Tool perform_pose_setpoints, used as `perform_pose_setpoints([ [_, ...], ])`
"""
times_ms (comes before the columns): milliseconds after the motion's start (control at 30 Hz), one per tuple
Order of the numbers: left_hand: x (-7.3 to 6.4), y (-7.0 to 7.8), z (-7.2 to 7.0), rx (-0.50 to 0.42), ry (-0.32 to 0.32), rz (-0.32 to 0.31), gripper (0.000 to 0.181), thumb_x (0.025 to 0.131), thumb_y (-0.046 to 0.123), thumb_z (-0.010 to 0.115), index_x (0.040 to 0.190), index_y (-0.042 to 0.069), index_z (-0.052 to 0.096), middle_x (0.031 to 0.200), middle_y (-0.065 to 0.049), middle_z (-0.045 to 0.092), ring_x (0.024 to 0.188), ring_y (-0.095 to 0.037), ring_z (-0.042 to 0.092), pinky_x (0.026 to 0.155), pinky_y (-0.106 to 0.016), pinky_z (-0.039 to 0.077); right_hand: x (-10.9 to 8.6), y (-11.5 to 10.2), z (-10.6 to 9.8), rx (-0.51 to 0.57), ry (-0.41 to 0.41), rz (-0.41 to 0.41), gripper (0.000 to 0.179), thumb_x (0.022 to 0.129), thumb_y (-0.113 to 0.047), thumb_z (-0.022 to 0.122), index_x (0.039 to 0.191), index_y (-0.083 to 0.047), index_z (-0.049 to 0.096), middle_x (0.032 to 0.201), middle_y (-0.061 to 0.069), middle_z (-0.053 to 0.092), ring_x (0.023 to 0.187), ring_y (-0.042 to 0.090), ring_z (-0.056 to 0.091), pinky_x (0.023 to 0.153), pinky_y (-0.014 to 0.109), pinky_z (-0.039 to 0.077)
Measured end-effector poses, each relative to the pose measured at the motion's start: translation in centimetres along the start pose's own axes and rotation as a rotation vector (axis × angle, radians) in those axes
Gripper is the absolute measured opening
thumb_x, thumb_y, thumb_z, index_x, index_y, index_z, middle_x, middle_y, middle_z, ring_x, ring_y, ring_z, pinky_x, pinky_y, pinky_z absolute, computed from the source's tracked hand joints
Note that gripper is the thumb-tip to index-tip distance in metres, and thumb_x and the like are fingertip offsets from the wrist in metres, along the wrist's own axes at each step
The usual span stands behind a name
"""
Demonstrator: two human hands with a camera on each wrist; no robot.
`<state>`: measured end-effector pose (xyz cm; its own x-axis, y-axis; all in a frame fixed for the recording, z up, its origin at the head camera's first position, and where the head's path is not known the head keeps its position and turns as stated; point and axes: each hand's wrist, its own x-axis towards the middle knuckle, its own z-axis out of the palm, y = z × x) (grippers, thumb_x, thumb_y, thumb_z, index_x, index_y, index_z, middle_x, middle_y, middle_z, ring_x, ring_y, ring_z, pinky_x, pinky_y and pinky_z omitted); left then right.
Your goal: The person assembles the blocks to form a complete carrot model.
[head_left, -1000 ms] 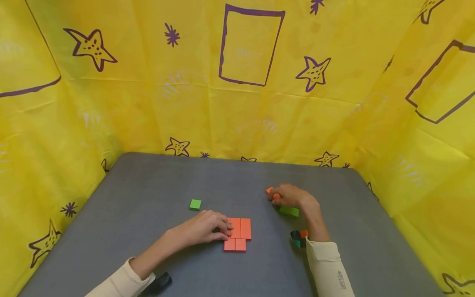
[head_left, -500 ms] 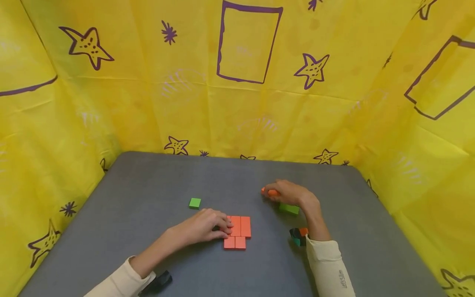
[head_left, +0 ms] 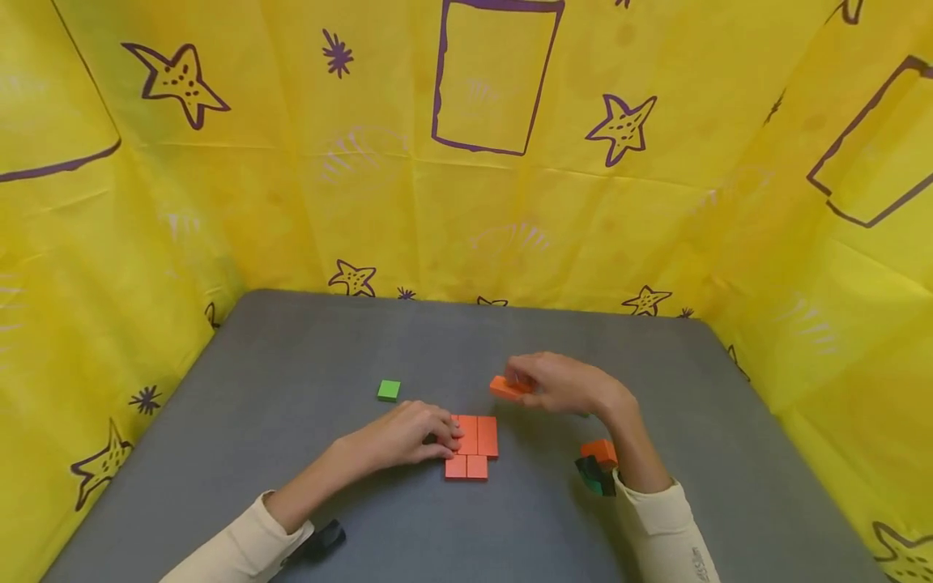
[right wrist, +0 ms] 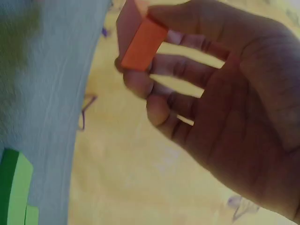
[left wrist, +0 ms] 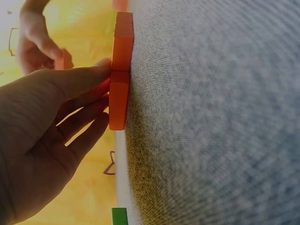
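Note:
Flat orange blocks (head_left: pixel 487 437) lie side by side on the grey table, three or more long ones above two short ones. My left hand (head_left: pixel 408 435) touches the left end of this group. In the left wrist view its thumb and fingertips rest against the upper face of an orange block (left wrist: pixel 119 98). My right hand (head_left: pixel 564 385) pinches another orange block (head_left: pixel 503 389) above the table, up and to the right of the group. The right wrist view shows that block (right wrist: pixel 144 44) between thumb and fingertips, tilted, its far part cut off by the frame edge.
A green block (head_left: pixel 389 390) lies beyond my left hand. Green pieces (right wrist: pixel 18 187) near my right hand are mostly hidden from above. An orange block (head_left: pixel 599 452) sits beside the right wrist's dark strap (head_left: pixel 594 478). Yellow patterned cloth (head_left: pixel 503 219) surrounds the table.
My right hand has lifted the orange block and brought it left, toward the group. The left hand stays on the group's left end. The head view has shifted slightly.

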<state>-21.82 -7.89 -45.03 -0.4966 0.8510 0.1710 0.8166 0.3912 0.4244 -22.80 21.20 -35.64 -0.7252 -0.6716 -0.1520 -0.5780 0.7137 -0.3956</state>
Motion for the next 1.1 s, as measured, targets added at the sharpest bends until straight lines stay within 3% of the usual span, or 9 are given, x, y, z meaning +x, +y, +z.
perform_pose_setpoints([
  [367,0.1,-0.2,0.2,0.015,-0.003,0.022,0.013,0.091,0.021,0.082,0.102,0.015,0.084,0.109,0.002,0.081,0.108,-0.013,0.075,0.097,-0.034,0.061,-1.0,-5.2,5.9,-0.276,-0.079,-0.343,0.017,0.096,-0.024,0.074,0.107,-0.019,0.062,0.087,-0.011,0.059,0.081,0.003,0.049,0.081,0.021,0.047],
  [567,0.0,-0.2,0.3,0.003,0.001,0.004,0.013,0.091,0.019,0.082,0.103,0.015,0.084,0.110,0.002,0.081,0.114,-0.015,0.075,0.099,-0.035,0.061,-0.8,-6.1,9.1,-0.417,-0.006,-0.455,0.016,0.096,-0.030,0.073,0.108,-0.022,0.065,0.088,-0.014,0.057,0.081,0.002,0.045,0.075,0.015,0.037],
  [700,0.1,0.0,0.3,-0.001,-0.013,0.000,0.014,0.092,0.019,0.081,0.105,0.015,0.084,0.111,0.003,0.081,0.115,-0.015,0.074,0.100,-0.035,0.060,-1.0,-6.4,10.0,-0.535,0.017,-0.424,0.021,0.092,-0.036,0.075,0.107,-0.025,0.065,0.094,-0.013,0.060,0.083,0.003,0.050,0.076,0.018,0.041],
  [833,0.2,0.1,0.2,0.017,-0.022,-0.001,0.014,0.093,0.020,0.080,0.106,0.015,0.084,0.112,0.002,0.080,0.113,-0.015,0.074,0.100,-0.035,0.060,-0.9,-6.5,9.8,-0.569,-0.012,-0.343,0.033,0.092,-0.049,0.075,0.113,-0.026,0.066,0.103,-0.011,0.063,0.092,0.003,0.055,0.084,0.025,0.046],
  [967,0.1,0.2,0.0,0.029,-0.021,-0.012,0.012,0.093,0.018,0.080,0.103,0.014,0.084,0.111,0.001,0.080,0.109,-0.014,0.074,0.098,-0.034,0.061,-0.3,-6.6,9.8,-0.600,0.017,-0.322,0.044,0.091,-0.061,0.073,0.115,-0.024,0.069,0.104,-0.010,0.065,0.093,0.005,0.056,0.083,0.027,0.045],
  [1100,-0.1,0.2,-0.1,0.031,-0.021,-0.004,0.010,0.093,0.016,0.080,0.102,0.014,0.083,0.111,0.001,0.080,0.109,-0.013,0.074,0.098,-0.033,0.061,0.1,-6.6,10.1,-0.639,0.046,-0.320,0.041,0.090,-0.061,0.074,0.106,-0.024,0.068,0.099,-0.010,0.067,0.090,0.007,0.058,0.079,0.026,0.041],
])
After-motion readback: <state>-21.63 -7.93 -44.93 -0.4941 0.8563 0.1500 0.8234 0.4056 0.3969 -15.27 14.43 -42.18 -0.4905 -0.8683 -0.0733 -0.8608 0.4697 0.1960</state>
